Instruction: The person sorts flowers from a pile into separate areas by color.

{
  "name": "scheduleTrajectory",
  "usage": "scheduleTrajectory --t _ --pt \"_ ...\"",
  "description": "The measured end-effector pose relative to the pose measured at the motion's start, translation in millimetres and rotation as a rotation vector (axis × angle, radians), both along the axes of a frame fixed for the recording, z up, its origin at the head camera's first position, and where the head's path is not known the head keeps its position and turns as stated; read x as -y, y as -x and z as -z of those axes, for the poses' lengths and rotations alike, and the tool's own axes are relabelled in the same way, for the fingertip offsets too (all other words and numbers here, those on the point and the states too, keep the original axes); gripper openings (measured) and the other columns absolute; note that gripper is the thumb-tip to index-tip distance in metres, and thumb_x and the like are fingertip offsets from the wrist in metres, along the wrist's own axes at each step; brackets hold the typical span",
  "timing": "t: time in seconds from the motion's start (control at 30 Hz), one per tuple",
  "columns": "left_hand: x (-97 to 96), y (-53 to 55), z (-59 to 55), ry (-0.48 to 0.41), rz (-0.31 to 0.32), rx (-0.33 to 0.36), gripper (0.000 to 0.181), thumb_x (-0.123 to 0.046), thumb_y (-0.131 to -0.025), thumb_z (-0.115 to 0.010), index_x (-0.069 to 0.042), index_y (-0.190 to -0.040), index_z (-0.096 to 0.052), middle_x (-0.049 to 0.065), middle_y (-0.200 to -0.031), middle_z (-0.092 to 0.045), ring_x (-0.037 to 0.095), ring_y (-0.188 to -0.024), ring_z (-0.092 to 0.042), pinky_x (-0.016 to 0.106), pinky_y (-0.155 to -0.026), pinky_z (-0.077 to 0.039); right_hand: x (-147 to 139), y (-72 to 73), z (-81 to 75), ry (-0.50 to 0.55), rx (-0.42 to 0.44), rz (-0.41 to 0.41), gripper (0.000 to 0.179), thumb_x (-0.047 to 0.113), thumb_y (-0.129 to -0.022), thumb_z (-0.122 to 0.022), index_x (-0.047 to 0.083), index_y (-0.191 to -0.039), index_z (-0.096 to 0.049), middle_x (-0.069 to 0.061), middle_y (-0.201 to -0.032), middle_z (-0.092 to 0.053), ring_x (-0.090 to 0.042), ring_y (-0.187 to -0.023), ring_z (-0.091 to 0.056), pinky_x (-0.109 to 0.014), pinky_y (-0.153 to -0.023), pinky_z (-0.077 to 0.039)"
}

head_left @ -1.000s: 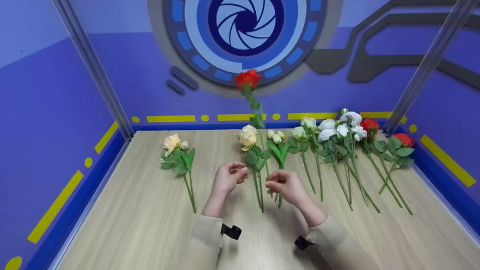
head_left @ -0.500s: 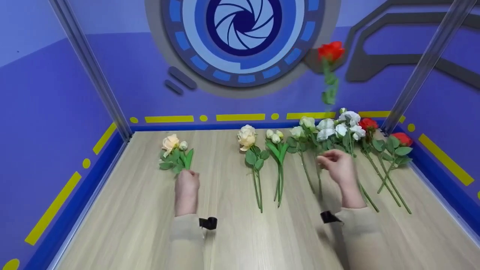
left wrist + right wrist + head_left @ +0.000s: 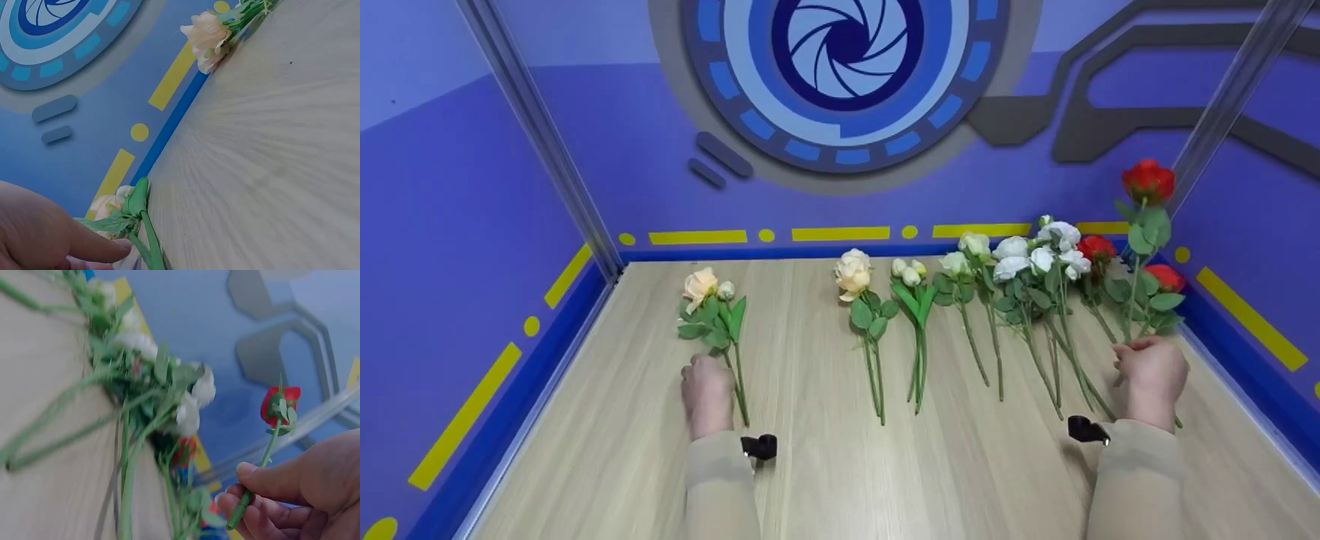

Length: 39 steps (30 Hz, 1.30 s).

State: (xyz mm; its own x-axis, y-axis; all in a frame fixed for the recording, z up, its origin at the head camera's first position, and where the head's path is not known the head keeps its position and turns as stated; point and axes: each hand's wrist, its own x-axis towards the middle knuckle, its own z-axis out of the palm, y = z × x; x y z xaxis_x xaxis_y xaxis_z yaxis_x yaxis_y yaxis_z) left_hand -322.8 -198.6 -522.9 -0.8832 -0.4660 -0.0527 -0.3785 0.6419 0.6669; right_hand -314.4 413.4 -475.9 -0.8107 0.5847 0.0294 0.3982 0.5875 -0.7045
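In the head view, my right hand pinches the green stem of a red rose between thumb and fingers. The rose stands upright above other red roses at the far right. The right wrist view shows the thumb against the stem, its cut end poking out below the fingers. My left hand is low beside the stems of a peach rose and a pale tulip, which lie on the table. In the left wrist view, its thumb reaches out straight, overlapping the stems.
On the wooden table lie cream roses, pale tulips, greenish-white roses, white flowers and red roses, side by side toward the right. Blue-purple panels wall in the back and sides.
My right hand has carried the red rose from the middle to the far right and lowered it. The left hand has moved left from the middle to the peach rose and tulip stems.
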Motion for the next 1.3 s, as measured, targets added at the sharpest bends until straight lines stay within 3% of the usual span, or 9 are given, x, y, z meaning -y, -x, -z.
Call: scheduleTrajectory --t 0.07,0.17,0.3,0.43,0.53,0.67,0.77,1.07,1.3 --pt "0.5 -0.1 0.4 0.003 0.012 0.009 0.036 -0.002 -0.091 -0.048 0.021 -0.118 -0.053 0.045 -0.119 -0.057 0.059 -0.112 -0.059 0.064 -0.095 -0.048 -10.0 -2.8 8.0 -0.027 0.005 0.007 0.031 0.015 -0.097 -0.065 -0.013 -0.111 -0.065 -0.028 -0.1 -0.073 -0.049 -0.102 -0.065 -0.054 -0.085 -0.052" --pt "0.2 -0.4 -0.2 -0.002 0.02 0.023 0.036 -0.001 -0.091 -0.047 0.02 -0.118 -0.055 0.044 -0.121 -0.057 0.059 -0.114 -0.059 0.064 -0.095 -0.048 -21.0 -5.5 17.8 -0.045 0.023 0.016 0.033 0.013 -0.093 -0.065 -0.015 -0.112 -0.065 -0.033 -0.111 -0.068 -0.056 -0.111 -0.057 -0.061 -0.097 -0.047" --pt "-0.4 0.6 -0.4 -0.015 0.016 0.031 0.036 -0.006 -0.095 -0.048 0.019 -0.119 -0.056 0.043 -0.122 -0.057 0.058 -0.115 -0.058 0.064 -0.095 -0.048 -29.9 -6.6 26.0 -0.05 0.052 0.027 0.032 0.013 -0.09 -0.067 -0.015 -0.106 -0.069 -0.031 -0.106 -0.071 -0.058 -0.11 -0.058 -0.062 -0.097 -0.048" --pt "-1.2 2.0 0.7 -0.006 0.024 0.045 0.044 -0.021 -0.1 -0.059 0.018 -0.121 -0.055 0.043 -0.123 -0.058 0.058 -0.117 -0.058 0.064 -0.097 -0.048 -34.7 -7.2 30.6 -0.036 0.096 0.027 0.028 0.011 -0.086 -0.067 -0.016 -0.083 -0.069 -0.034 -0.094 -0.07 -0.058 -0.101 -0.059 -0.061 -0.093 -0.049" --pt "-1.7 2.8 1.5 0.01 0.024 0.066 0.042 -0.02 -0.098 -0.063 0.016 -0.119 -0.058 0.041 -0.123 -0.059 0.057 -0.117 -0.059 0.063 -0.096 -0.049 -35.0 -7.5 32.0 -0.017 0.124 0.029 0.022 0.01 -0.083 -0.066 -0.011 -0.073 -0.068 -0.037 -0.095 -0.067 -0.056 -0.098 -0.058 -0.061 -0.091 -0.049" --pt "-2.4 3.6 2.4 0.016 0.003 0.078 0.027 -0.006 -0.094 -0.054 0.013 -0.111 -0.063 0.038 -0.121 -0.061 0.055 -0.114 -0.061 0.062 -0.092 -0.051 -32.7 -7.4 31.2 0.029 0.167 0.041 0.02 0.009 -0.081 -0.066 -0.011 -0.08 -0.068 -0.041 -0.109 -0.062 -0.054 -0.104 -0.056 -0.063 -0.094 -0.049" --pt "-3.1 4.3 2.5 0.018 -0.017 0.087 0.028 0.0 -0.093 -0.047 0.012 -0.109 -0.065 0.037 -0.121 -0.062 0.054 -0.113 -0.062 0.061 -0.091 -0.052 -31.3 -6.5 29.8 0.049 0.196 0.046 0.021 0.009 -0.082 -0.065 -0.012 -0.086 -0.067 -0.042 -0.114 -0.06 -0.054 -0.108 -0.055 -0.066 -0.096 -0.049" --pt "-1.1 4.1 -1.3 -0.024 -0.07 0.145 0.029 -0.002 -0.097 -0.041 0.008 -0.111 -0.065 0.033 -0.123 -0.066 0.051 -0.114 -0.065 0.06 -0.086 -0.056 -31.0 -7.0 29.7 0.045 0.21 0.011 0.032 0.011 -0.086 -0.068 -0.008 -0.112 -0.07 -0.036 -0.128 -0.06 -0.057 -0.119 -0.052 -0.066 -0.099 -0.046" --pt "7.9 -1.1 -8.6 -0.088 0.002 0.106 0.03 -0.002 -0.096 -0.038 0.01 -0.106 -0.064 0.035 -0.119 -0.066 0.046 -0.105 -0.066 0.056 -0.085 -0.054 -32.2 -5.1 30.6 0.039 0.193 0.011 0.019 0.012 -0.084 -0.069 -0.004 -0.093 -0.072 -0.035 -0.119 -0.063 -0.055 -0.112 -0.056 -0.065 -0.094 -0.048"
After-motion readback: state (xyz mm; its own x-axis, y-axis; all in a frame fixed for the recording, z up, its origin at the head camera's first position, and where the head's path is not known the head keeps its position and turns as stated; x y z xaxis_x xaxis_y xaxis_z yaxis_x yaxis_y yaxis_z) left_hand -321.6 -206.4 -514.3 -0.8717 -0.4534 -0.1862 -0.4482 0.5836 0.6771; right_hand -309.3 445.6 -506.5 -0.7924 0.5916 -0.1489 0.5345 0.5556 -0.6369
